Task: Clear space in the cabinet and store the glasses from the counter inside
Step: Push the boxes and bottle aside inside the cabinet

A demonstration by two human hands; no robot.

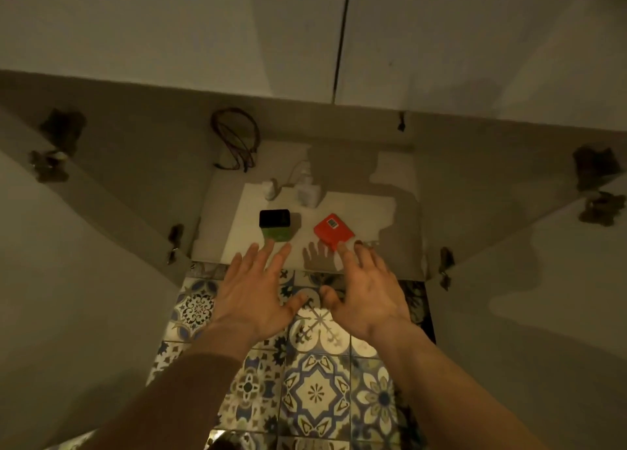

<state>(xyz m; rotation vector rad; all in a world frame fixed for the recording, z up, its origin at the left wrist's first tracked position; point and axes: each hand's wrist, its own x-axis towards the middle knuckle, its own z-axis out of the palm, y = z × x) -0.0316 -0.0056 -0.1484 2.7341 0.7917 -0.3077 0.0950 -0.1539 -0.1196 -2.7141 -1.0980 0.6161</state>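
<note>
Left hand: left hand (252,295) reaches forward with palm down and fingers spread wide, holding nothing; its fingertips lie at the front edge of the cabinet floor, just short of the black-and-green box.
Left door: pale cabinet door (68,280) stands swung open at the left, dark hinges on its inner face.
Cabinet: low open cabinet with a white floor panel (359,209) lies below the head camera, both doors spread outward.
Cord: dark looped cord (237,137) hangs at the back left corner of the cabinet.
White pieces: two small white plug-like objects (295,192) sit side by side toward the back, a thin white lead running behind them; what they are cannot be told.
Black-and-green box: small box with a black top and green side (275,224) stands left of centre on the cabinet floor.
Red box: flat red box with a small label (334,231) lies right of the black-and-green one, apart from it.
Right hand: right hand (368,297) is likewise open, palm down, gripping nothing; its index fingertip touches or overlaps the red box's near corner.
Right door: second pale door (543,297) stands open at the right.
Floor: patterned blue, white and yellow tiles (315,392) show beneath both forearms.
Glasses: none in view.
</note>
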